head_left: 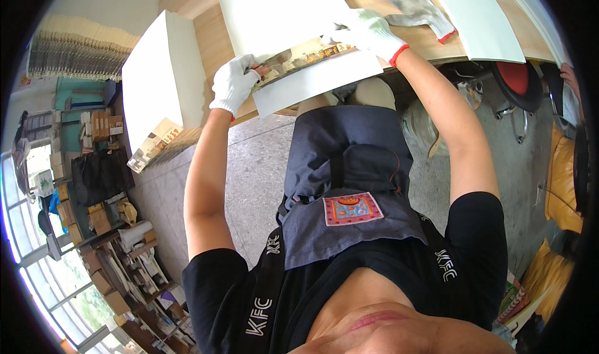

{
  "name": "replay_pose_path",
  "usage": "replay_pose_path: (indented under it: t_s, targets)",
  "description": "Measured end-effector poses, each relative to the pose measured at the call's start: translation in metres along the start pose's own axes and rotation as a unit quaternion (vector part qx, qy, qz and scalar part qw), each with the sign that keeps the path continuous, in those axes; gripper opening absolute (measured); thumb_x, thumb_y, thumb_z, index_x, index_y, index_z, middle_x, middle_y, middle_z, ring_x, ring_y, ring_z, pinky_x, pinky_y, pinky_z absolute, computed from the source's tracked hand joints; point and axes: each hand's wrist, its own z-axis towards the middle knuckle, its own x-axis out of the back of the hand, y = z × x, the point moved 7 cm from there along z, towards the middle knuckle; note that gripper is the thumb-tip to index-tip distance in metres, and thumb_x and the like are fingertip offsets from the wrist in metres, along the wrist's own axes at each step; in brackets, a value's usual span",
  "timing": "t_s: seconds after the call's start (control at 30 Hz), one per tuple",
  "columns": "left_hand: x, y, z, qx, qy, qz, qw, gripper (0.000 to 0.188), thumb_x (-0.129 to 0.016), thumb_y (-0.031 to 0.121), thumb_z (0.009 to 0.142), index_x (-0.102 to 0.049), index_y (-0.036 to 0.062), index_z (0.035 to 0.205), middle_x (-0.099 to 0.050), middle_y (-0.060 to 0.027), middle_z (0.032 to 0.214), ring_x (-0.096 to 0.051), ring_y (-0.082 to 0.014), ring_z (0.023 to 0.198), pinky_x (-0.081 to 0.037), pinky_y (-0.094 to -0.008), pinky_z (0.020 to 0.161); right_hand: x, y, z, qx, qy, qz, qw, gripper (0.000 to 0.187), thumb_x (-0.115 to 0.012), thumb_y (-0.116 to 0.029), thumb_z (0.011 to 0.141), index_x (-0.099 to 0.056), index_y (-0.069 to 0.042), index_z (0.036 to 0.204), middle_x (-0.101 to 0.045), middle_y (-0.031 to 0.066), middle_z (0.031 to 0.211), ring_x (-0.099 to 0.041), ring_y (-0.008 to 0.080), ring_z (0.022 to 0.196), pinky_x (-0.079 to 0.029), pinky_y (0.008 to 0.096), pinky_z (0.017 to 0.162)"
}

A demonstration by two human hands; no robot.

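Observation:
A white sheet [281,11] lies on the wooden table in front of me, and along its near side runs a strip printed with a brown-and-gold picture [306,56]. My left hand [232,84], in a white knit glove with a red cuff, is closed on the strip's left end; some bare fingertips show there. At the strip's right end my right hand [373,34], gloved alike, grips its edge with thumb and finger; the other fingers are partly hidden. A plain white panel [319,82] extends from below the strip past the table edge.
A tall stack of white sheets [163,73] stands at the left, with printed edges low down. Another glove [415,8], grey-palmed, lies beyond my right hand, beside a white sheet [479,18]. A red-and-black stool [518,82] is at the right.

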Motion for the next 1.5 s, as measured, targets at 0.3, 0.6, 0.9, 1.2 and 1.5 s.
replay_pose_path:
  t_s: [0.3,0.6,0.9,1.2,1.5]
  targets:
    - [0.01,0.017,0.012,-0.058,-0.056,0.112,0.99,0.037,-0.075,0.033,0.081,-0.061,0.0133,0.109,-0.062,-0.0104,0.109,-0.065,-0.0261,0.087,-0.05,-0.0363,0.075,-0.006,0.003,0.002,0.028,0.042,-0.044,0.998,0.034,-0.063,-0.047,0.085,-0.071,-0.02,0.104,-0.071,0.0093,0.087,-0.066,0.0265,0.078,-0.051,0.0422,0.071]
    - [-0.029,0.121,0.044,-0.421,-0.298,0.402,0.757,0.097,-0.084,0.019,0.064,-0.039,0.0443,0.146,-0.052,-0.0063,0.128,-0.062,-0.0308,0.106,-0.053,-0.0432,0.085,0.011,-0.005,-0.007,0.051,0.073,0.008,0.996,0.034,-0.068,-0.048,0.081,-0.072,-0.015,0.092,-0.07,0.0114,0.087,-0.066,0.0299,0.083,-0.051,0.0398,0.075]
    - [-0.032,0.121,0.051,-0.399,-0.325,0.401,0.758,0.101,-0.083,0.013,0.065,-0.035,0.0536,0.144,-0.052,-0.0064,0.124,-0.065,-0.0316,0.098,-0.054,-0.0425,0.082,0.115,0.079,-0.074,-0.104,0.119,-0.273,0.949,0.044,-0.051,-0.024,0.094,-0.051,-0.016,0.137,-0.057,0.0131,0.131,-0.055,0.0306,0.12,-0.046,0.0424,0.099]
    - [-0.032,0.109,0.064,-0.293,-0.355,0.366,0.809,0.072,-0.082,0.017,0.073,-0.049,0.0321,0.136,-0.066,-0.0032,0.117,-0.069,-0.0205,0.094,-0.055,-0.0329,0.075,0.07,-0.044,-0.061,0.26,0.148,-0.197,0.934,0.028,-0.064,-0.016,0.086,-0.064,-0.014,0.114,-0.064,0.0054,0.098,-0.062,0.0213,0.076,-0.05,0.0355,0.069]
    - [-0.042,0.109,0.071,-0.325,-0.381,0.415,0.76,0.063,-0.075,0.028,0.082,-0.05,0.0256,0.139,-0.073,-0.0001,0.094,-0.069,-0.022,0.094,-0.056,-0.0381,0.077,0.0,-0.064,-0.03,0.284,-0.03,-0.093,0.954,0.026,-0.073,-0.016,0.072,-0.069,-0.01,0.097,-0.067,0.0035,0.09,-0.064,0.0228,0.082,-0.051,0.035,0.072]
